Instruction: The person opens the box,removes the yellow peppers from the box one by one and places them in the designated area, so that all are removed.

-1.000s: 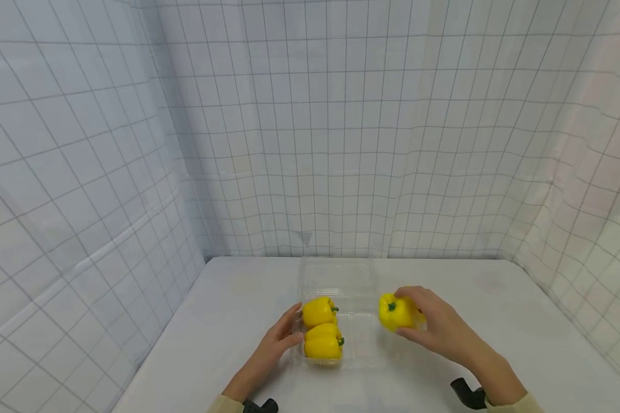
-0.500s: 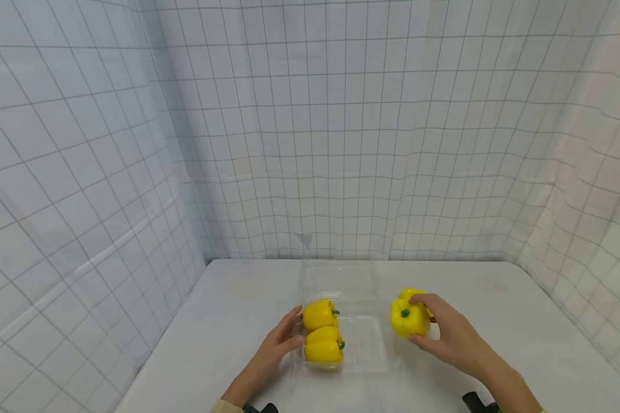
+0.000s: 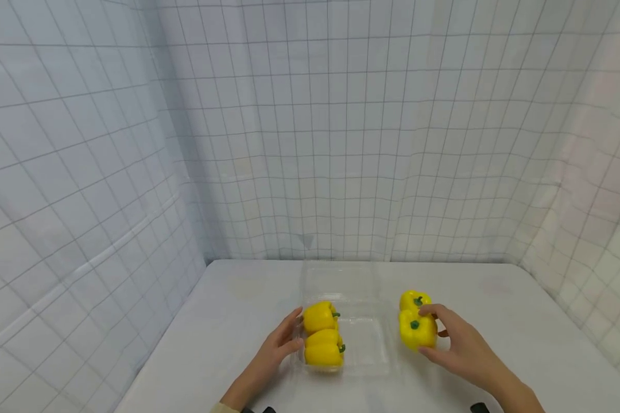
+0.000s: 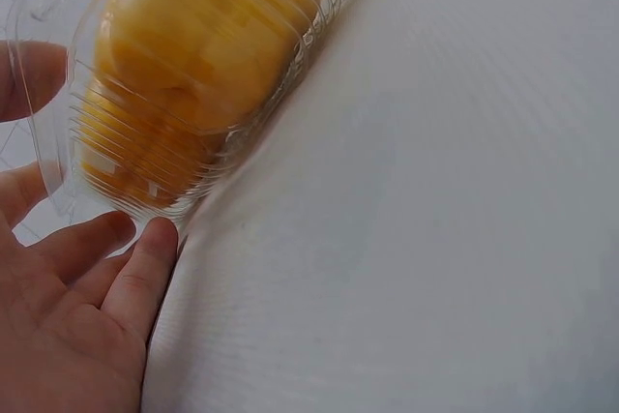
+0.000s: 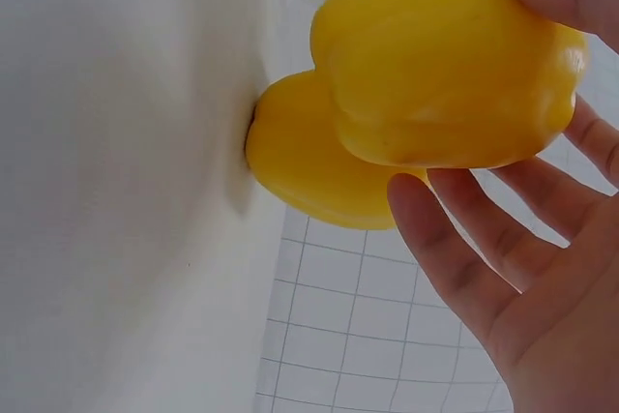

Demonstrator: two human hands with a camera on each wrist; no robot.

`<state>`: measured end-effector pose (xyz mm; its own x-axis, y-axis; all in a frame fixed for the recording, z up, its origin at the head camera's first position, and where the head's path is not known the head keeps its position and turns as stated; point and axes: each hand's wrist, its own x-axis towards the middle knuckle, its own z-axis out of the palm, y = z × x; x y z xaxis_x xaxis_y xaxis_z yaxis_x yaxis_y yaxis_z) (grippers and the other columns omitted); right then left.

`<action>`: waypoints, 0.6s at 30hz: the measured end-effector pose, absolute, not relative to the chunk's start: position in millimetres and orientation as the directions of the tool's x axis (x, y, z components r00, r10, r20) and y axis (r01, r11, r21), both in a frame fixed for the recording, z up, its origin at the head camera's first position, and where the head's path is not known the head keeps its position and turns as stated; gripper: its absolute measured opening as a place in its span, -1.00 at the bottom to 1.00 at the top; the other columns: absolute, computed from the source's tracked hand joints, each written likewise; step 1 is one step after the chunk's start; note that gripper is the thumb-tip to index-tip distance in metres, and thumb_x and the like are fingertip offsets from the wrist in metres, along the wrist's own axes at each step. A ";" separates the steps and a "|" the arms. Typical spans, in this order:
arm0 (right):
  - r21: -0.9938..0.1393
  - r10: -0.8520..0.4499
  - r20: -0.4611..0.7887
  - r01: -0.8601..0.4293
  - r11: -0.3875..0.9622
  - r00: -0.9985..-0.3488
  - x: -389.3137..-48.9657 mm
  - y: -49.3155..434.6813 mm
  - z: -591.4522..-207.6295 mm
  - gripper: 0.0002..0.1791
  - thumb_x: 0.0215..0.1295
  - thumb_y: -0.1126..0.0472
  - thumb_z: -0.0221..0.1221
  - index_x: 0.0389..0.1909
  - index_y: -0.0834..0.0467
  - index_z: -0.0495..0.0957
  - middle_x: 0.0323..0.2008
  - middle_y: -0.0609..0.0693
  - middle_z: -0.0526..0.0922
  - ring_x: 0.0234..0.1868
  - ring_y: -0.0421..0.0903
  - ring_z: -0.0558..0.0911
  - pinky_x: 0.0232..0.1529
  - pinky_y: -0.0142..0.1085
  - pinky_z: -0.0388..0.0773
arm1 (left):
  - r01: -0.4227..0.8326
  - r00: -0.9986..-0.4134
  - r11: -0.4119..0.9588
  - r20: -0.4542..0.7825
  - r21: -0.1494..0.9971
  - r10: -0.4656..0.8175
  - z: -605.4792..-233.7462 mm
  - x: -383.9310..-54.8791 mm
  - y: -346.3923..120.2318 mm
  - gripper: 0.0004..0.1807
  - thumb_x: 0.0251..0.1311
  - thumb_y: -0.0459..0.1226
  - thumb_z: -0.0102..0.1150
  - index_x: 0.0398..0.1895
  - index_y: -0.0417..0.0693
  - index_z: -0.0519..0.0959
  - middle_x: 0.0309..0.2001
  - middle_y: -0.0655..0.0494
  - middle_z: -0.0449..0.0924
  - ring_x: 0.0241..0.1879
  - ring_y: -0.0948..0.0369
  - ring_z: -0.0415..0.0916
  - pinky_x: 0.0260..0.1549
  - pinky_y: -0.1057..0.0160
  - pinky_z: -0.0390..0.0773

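Observation:
My left hand rests against the left wall of a clear plastic clamshell container, its fingers spread along the side and rim. Two yellow bell peppers lie in the container's left half, a back one and a front one, green stems pointing right. Through the ribbed wall, a pepper shows in the left wrist view. Right of the container, my right hand holds another yellow bell pepper between thumb and fingers, above the table. Just behind it, one more yellow pepper sits on the table.
The container's clear lid lies folded back behind it. A white table spreads beneath everything. Gridded white sheeting hangs at the back and along both sides.
My right hand has carried its pepper to the right and toward me, away from the container, uncovering the pepper behind it. My left hand has stayed at the container.

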<state>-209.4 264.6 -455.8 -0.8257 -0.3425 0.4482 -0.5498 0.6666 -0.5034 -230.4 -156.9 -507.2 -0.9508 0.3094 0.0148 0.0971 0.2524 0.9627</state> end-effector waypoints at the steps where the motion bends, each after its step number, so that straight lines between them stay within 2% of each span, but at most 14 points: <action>1: -0.506 -0.340 0.447 -0.547 0.667 -0.827 -209.2 265.4 -457.5 -0.24 -0.05 0.13 0.59 0.17 -0.11 0.39 0.09 -0.23 0.52 0.00 -0.20 0.52 -0.21 -0.26 0.68 | 0.092 -0.951 0.254 0.010 0.963 0.308 -507.4 -229.9 -157.0 -0.22 0.42 0.01 0.11 0.62 0.15 0.06 0.57 -0.08 0.04 0.54 -0.14 -0.06 0.44 -0.21 0.00; 18: -0.632 -0.329 0.372 -0.497 0.595 -0.868 -210.8 277.9 -470.2 -0.24 -0.04 0.13 0.58 0.17 -0.05 0.39 0.09 -0.19 0.52 0.04 -0.14 0.53 -0.17 -0.26 0.70 | 0.104 -0.945 0.235 0.022 0.967 0.325 -507.9 -229.3 -156.6 -0.22 0.43 -0.01 0.11 0.62 0.14 0.05 0.57 -0.08 0.05 0.54 -0.12 -0.05 0.44 -0.23 -0.01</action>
<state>-210.8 277.9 -470.2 -0.8678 -0.3295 0.3719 -0.4967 0.5947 -0.6321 -229.3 -156.6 -507.9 -0.9454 0.3252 0.0224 0.1036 0.2347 0.9665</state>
